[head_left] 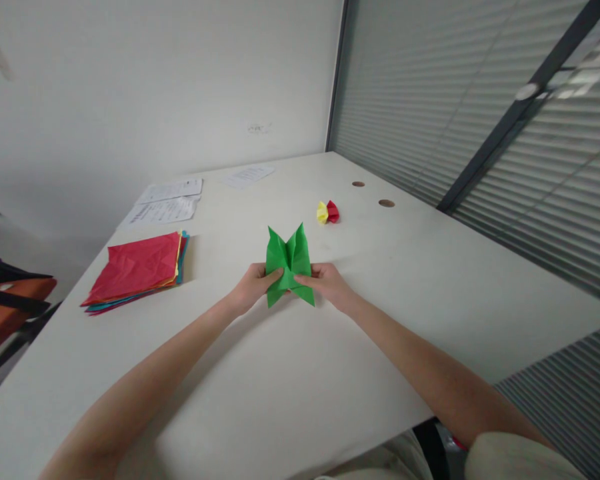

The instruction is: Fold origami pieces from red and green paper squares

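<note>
A green sheet of folded paper (pixel 289 257) is held up just above the white table, in the middle of the view. Two pointed flaps rise at its top, and two more corners point down at the bottom. My left hand (pixel 256 285) pinches its left side, thumb in front and the other fingers behind. On the right side, my right hand (pixel 329 283) grips it the same way, its thumb lying across the front. The fingers behind the paper are mostly hidden.
On the white table (pixel 300 373), a stack of coloured paper sheets (pixel 140 267) lies left, red on top. Printed papers (pixel 165 207) lie behind it. A small yellow and red folded paper piece (pixel 329 212) sits beyond my hands. An orange chair (pixel 15 307) stands left; blinds (pixel 430 100) line the right.
</note>
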A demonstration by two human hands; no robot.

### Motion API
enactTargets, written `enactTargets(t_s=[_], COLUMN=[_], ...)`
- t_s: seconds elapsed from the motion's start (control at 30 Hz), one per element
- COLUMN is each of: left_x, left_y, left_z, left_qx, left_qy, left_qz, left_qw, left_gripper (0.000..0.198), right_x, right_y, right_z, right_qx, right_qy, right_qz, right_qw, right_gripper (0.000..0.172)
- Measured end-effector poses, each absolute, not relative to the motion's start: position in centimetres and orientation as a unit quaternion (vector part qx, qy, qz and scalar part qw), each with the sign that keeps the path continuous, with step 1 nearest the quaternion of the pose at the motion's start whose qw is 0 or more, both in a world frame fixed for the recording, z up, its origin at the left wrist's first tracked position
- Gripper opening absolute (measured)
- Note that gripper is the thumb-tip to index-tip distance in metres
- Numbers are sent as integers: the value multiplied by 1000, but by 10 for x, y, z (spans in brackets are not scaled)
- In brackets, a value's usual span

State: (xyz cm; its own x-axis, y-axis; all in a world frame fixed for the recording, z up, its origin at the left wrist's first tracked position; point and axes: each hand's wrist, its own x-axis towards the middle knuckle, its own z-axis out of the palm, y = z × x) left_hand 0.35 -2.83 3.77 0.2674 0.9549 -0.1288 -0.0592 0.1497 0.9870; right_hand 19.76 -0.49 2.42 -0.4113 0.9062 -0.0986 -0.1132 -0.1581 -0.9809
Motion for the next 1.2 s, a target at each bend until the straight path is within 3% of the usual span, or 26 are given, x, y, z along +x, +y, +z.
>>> enactTargets(t_s=[0.27, 0.43, 0.9, 1.2], left_x=[15, 16, 12, 12], left_y=[-36, -38, -33, -33], left_z=[39, 37, 35, 35], left_qx=[422, 472, 446, 489], left_qy=[456, 502, 477, 519], left_qz=[436, 442, 441, 432], left_qw=[652, 574, 616, 552], left_gripper=[49, 43, 41, 34], right_x=[197, 197, 201, 201], right_y=[-4, -3, -2, 0], right_z=[15, 9, 14, 11], right_qx=[-400, -422, -387, -435], right_qy=[-560, -617, -599, -612], right_qz=[622, 563, 618, 561], right_qw=[373, 352, 330, 350], right_gripper=[43, 35, 45, 39])
